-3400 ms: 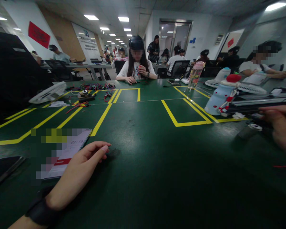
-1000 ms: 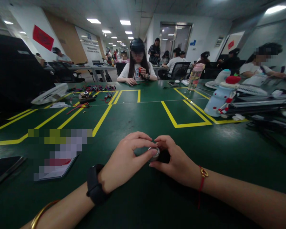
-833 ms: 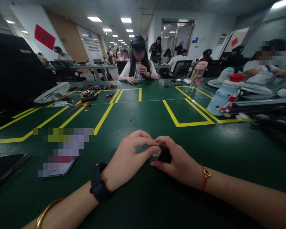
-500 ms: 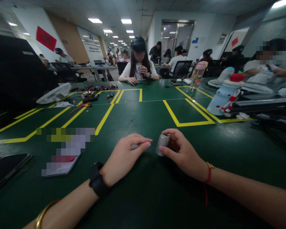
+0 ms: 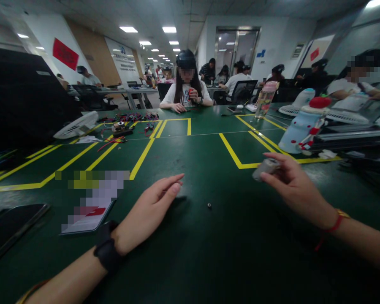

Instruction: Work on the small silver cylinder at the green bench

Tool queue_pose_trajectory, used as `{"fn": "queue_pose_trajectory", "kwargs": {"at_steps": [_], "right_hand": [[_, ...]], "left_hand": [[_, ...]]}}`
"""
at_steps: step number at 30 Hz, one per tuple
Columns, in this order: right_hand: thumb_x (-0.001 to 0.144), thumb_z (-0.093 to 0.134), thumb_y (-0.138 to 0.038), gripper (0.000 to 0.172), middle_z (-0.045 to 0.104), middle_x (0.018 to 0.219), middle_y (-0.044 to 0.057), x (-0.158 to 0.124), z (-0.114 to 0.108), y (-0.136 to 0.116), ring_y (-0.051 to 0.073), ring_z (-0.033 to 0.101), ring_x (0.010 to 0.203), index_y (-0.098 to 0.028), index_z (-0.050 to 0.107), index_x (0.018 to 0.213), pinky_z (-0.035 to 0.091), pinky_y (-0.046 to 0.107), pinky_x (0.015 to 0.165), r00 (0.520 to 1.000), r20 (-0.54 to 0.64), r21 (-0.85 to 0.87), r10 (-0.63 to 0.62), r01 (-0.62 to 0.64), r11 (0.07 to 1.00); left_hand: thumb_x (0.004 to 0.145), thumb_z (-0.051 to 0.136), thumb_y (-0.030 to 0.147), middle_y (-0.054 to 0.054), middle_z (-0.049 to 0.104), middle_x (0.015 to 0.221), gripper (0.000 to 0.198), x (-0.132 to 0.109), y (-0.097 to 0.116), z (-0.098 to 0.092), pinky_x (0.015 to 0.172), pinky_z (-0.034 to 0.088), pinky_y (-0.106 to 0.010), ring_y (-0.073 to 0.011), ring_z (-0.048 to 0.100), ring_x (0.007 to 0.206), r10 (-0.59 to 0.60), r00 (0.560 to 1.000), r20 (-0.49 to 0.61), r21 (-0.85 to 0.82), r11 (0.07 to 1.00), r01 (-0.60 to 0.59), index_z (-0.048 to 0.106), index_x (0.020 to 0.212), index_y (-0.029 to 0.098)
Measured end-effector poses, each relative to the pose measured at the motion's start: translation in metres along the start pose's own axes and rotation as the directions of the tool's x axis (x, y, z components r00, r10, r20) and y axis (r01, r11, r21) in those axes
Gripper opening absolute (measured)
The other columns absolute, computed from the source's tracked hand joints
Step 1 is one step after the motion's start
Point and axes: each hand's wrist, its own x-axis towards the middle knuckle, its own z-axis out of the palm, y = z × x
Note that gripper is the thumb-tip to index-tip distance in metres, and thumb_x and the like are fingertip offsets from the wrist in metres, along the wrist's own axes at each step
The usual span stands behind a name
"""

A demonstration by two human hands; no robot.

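My right hand is raised a little above the green table at the right, its fingers closed round a small silver metal cylinder. My left hand lies low over the table near the middle, fingers stretched out and together, holding nothing. A tiny dark round part lies on the table between the two hands, apart from both. A black watch band is on my left wrist and a red cord with a gold charm on my right wrist.
A phone-like flat item and a dark tablet lie at the left. Yellow tape lines mark the table. A light blue bottle, fans and black gear crowd the right. Wires and parts lie far left. People sit opposite.
My hands have parted: the right one carried the silver cylinder up and to the right, the left one opened and drew back to the left. A tiny part now lies on the table.
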Motion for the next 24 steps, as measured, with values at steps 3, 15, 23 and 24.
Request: {"fn": "queue_pose_trajectory", "kwargs": {"at_steps": [3,15,23,24], "right_hand": [[0.087,0.053,-0.053,0.06,0.053,0.122,0.015,0.003,-0.073,0.053,0.02,0.058,0.098,-0.023,0.041,0.137,0.05,0.035,0.082,0.972,-0.227,-0.443,0.064,-0.162,0.882],[0.082,0.04,-0.075,0.09,0.041,0.137,0.024,-0.015,-0.103,0.089,0.038,0.034,0.132,-0.007,0.039,0.141,0.026,0.052,0.112,0.917,-0.238,-0.829,-0.321,-0.02,0.559],[0.089,0.057,-0.046,0.039,0.057,0.114,0.006,-0.011,0.078,-0.042,0.015,0.052,0.103,-0.027,0.062,0.122,0.045,0.033,0.09,0.802,0.547,-0.154,-0.238,0.376,0.914],[0.091,0.055,-0.04,0.028,0.059,0.107,0.005,-0.009,0.087,-0.046,0.014,0.053,0.099,-0.025,0.067,0.111,0.045,0.031,0.088,0.791,0.56,-0.125,-0.248,0.377,0.918]], "left_hand": [[0.097,0.038,0.056,-0.002,0.064,0.128,0.048,-0.016,-0.026,-0.024,0.107,0.043,-0.045,-0.0248,0.06,0.118,-0.125,0.992,-0.018,-0.208,0.971,0.119,0.05,0.138,0.033],[0.096,0.04,0.054,-0.006,0.066,0.125,0.047,-0.025,-0.053,-0.025,0.109,0.04,-0.05,-0.0278,0.059,0.121,-0.147,0.983,-0.11,-0.129,0.983,0.133,0.05,0.135,0.031],[0.092,0.053,0.047,-0.002,0.05,0.147,0.09,-0.034,-0.046,-0.019,0.115,0.027,-0.055,-0.0263,0.041,0.139,-0.046,0.999,-0.021,0.074,0.996,0.048,-0.014,0.152,0.041],[0.092,0.054,0.047,-0.002,0.05,0.148,0.091,-0.034,-0.046,-0.02,0.116,0.026,-0.056,-0.0259,0.04,0.14,-0.045,0.999,0.002,0.09,0.995,0.044,-0.016,0.151,0.041]]}}
